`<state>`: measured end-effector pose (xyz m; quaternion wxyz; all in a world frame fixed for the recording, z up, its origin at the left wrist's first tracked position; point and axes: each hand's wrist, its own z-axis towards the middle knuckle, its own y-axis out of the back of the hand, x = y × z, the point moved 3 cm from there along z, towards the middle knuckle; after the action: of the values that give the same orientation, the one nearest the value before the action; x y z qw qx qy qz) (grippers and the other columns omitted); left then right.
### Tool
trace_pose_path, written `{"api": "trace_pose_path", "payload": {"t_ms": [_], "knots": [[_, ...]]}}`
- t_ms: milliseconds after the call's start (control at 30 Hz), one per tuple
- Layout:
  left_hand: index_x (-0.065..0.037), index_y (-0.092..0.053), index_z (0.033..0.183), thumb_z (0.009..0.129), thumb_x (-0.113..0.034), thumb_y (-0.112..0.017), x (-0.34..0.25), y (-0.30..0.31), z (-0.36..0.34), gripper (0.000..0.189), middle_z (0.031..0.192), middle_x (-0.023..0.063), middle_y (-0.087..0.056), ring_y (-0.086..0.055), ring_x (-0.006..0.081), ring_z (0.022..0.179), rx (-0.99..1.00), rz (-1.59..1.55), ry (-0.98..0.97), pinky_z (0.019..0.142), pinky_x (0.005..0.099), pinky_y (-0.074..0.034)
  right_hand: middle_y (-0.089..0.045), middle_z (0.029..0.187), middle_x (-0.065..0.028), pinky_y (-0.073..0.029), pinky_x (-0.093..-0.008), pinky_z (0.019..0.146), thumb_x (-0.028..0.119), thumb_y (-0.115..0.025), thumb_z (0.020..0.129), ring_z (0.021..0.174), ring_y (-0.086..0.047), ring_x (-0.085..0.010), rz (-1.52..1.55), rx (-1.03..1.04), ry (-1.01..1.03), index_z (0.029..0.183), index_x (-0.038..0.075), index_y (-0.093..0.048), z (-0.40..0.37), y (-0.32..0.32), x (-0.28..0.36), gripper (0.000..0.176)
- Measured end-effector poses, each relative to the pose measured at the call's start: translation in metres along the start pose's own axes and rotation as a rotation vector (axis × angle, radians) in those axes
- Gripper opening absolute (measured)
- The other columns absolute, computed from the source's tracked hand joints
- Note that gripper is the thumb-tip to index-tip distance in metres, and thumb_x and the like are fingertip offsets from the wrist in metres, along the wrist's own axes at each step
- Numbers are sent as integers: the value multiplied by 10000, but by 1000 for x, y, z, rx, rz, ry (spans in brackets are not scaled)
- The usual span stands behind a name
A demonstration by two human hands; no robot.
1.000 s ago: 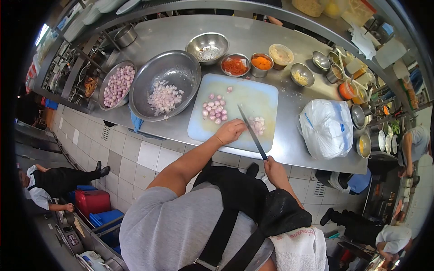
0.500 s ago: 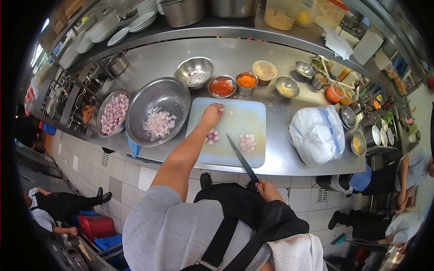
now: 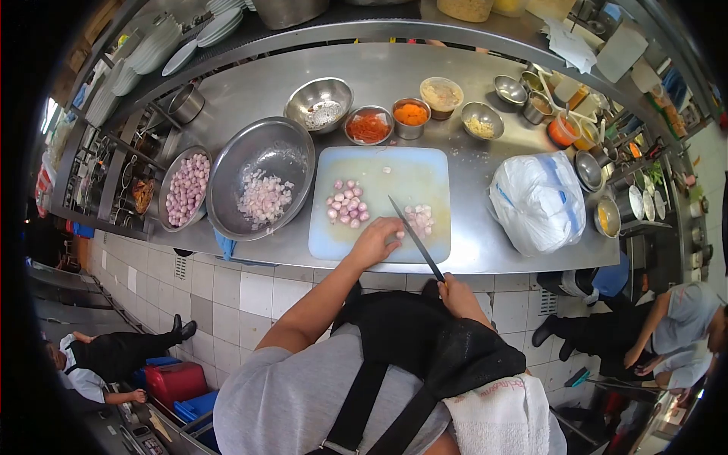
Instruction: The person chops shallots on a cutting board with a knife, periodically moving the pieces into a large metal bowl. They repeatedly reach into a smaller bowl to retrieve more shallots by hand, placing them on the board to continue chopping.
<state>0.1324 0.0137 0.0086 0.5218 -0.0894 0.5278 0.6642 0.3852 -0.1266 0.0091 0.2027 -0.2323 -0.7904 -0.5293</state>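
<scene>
My right hand [image 3: 461, 296] is wrapped round the handle of a kitchen knife [image 3: 418, 244], whose blade slants up and left over the cutting board [image 3: 379, 163]. On the front of the board, left of the blade, the fingers of my left hand [image 3: 377, 241] pinch a shallot [image 3: 400, 235], mostly covered by them. Behind that hand lies a cluster of whole peeled shallots [image 3: 346, 203]. Chopped shallots [image 3: 419, 220] form a small pile right of the blade. A lone pale piece [image 3: 387, 170] rests near the board's back edge.
Left of the board stand a large steel bowl [image 3: 227, 163] of chopped shallots and a bowl of whole shallots [image 3: 188, 189]. Behind are bowls of red strips [image 3: 368, 127] and orange pieces [image 3: 410, 114]. A white plastic bag [image 3: 537, 203] sits right. Co-workers stand at both sides.
My left hand has come from the back of the board to its front, beside the blade. My right hand and the knife have shifted slightly up and right in view.
</scene>
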Motion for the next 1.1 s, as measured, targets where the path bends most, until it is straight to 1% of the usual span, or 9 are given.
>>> {"api": "trace_pose_path", "payload": {"t_ms": [100,200,300,467,700,833,900,1000,1100], "knots": [[-20,-716,1011,825,-30,-811,-1,4,2,209,1171,119,-727,-689,324,1089,79,-13,-21,946,431,-566,-721,866,-316,-534,-660,786,266,-573,1072,839,-688,-557,-31,-23,28,1180,-3,-604,1,-5,-5,291],[-17,-759,1000,872,-46,-790,14,-6,-1,135,1158,117,-741,-695,320,1105,189,11,-34,940,412,-574,-725,861,-308,-541,-658,780,279,-565,1074,832,-693,-553,-93,-3,8,1188,20,-606,-2,0,-2,287],[-14,-777,997,907,-39,-751,21,-7,1,97,1135,106,-747,-701,311,1096,206,23,-89,931,413,-579,-727,857,-304,-547,-653,773,290,-565,1073,831,-699,-546,-119,-18,22,1193,32,-611,-22,25,20,288],[-15,-775,1012,907,-13,-740,19,-2,0,111,1118,96,-752,-704,309,1079,217,23,-103,921,409,-583,-733,872,-296,-550,-652,776,278,-568,1068,835,-703,-543,-100,-17,7,1206,43,-613,-10,-4,-3,276],[-17,-768,1004,875,31,-735,19,-3,2,142,1122,93,-749,-704,307,1067,222,33,-131,912,407,-588,-733,897,-300,-546,-657,797,257,-566,1065,879,-702,-541,-86,-13,25,1214,30,-614,-11,4,9,276],[-18,-767,1003,878,27,-736,19,-1,0,137,1116,93,-749,-706,303,1061,211,25,-140,914,408,-588,-730,889,-303,-546,-655,784,255,-566,1064,854,-699,-542,-101,11,82,1210,27,-619,-11,12,11,275],[-18,-764,1001,876,28,-734,17,-3,0,136,1111,93,-748,-706,300,1059,193,36,-140,912,409,-592,-726,879,-304,-543,-655,775,252,-566,1064,838,-697,-540,-52,-50,70,1194,24,-625,-16,12,14,269],[-19,-762,1000,876,33,-733,19,-4,0,137,1112,99,-746,-706,301,1058,208,48,-148,905,412,-593,-725,879,-304,-542,-656,775,250,-566,1064,836,-697,-538,-84,22,37,1184,26,-629,-7,6,1,262],[-19,-760,999,876,37,-728,20,-4,-2,139,1116,104,-744,-705,307,1058,182,45,-162,901,414,-594,-722,876,-305,-536,-659,772,244,-569,1062,841,-692,-543,-68,-9,44,1180,21,-623,-12,11,8,259]]}}
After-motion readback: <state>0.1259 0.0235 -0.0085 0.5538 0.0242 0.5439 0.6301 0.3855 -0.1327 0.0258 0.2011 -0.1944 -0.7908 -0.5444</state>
